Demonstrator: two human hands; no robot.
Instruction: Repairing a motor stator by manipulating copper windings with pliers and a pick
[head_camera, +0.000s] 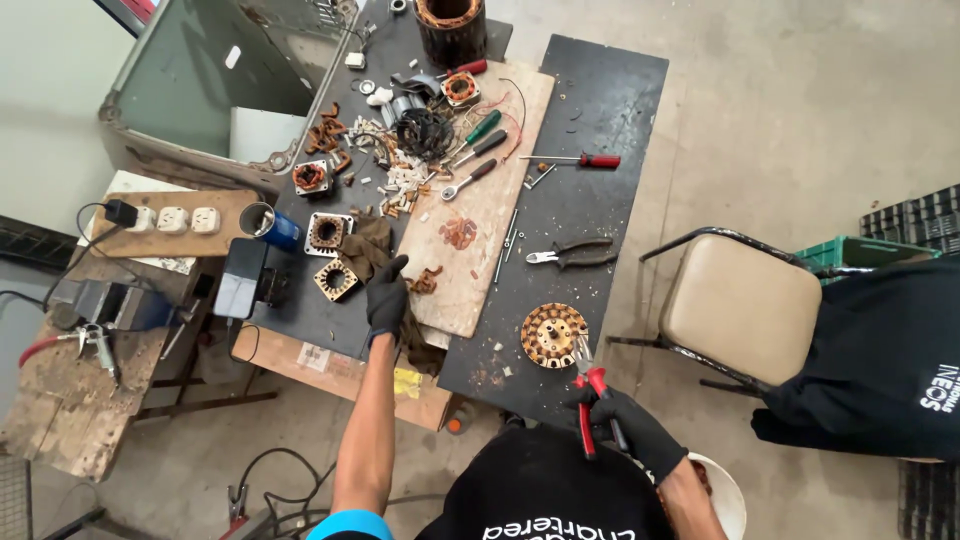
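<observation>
Right hand (632, 432) clamped on red pliers (588, 395); left hand (386, 297) fingers apart, palm hidden.

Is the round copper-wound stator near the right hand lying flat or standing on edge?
Lying flat. The round copper-wound stator shows its full circular face upward on the dark table, beside the red-handled pliers in the right hand.

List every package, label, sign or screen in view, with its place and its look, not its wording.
Phone: left bench edge beside the blue-wrapped metal cup, flat dark rectangle, screen unlit.
Yellow label: on the cardboard sheet below the left hand, small and crumpled.
White sticker: same cardboard, small rectangle.
</observation>
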